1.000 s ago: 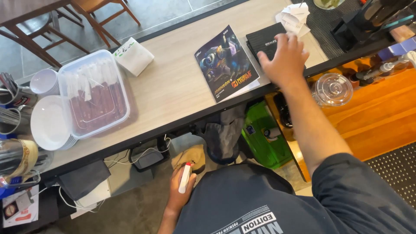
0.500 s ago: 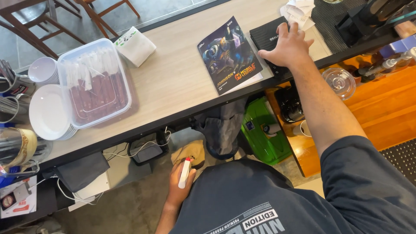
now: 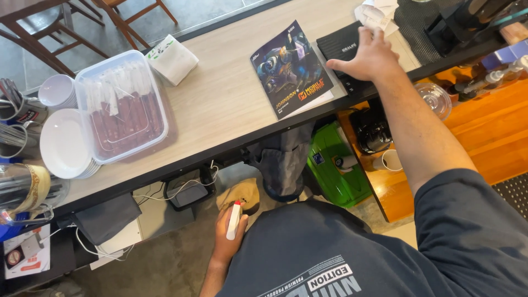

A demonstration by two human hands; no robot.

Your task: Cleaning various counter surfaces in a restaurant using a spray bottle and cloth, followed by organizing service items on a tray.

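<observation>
Spray bottle — small, light, slick plastic — hangs below the tabletop, left hand closed round its body; right hand lies flat and open on a black case.

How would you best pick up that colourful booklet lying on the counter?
Take the booklet by its near corner, coming from the counter's front edge: it lies flat, and that corner juts slightly past the edge, so fingers could probably slip underneath. The right hand is nearest.
</observation>
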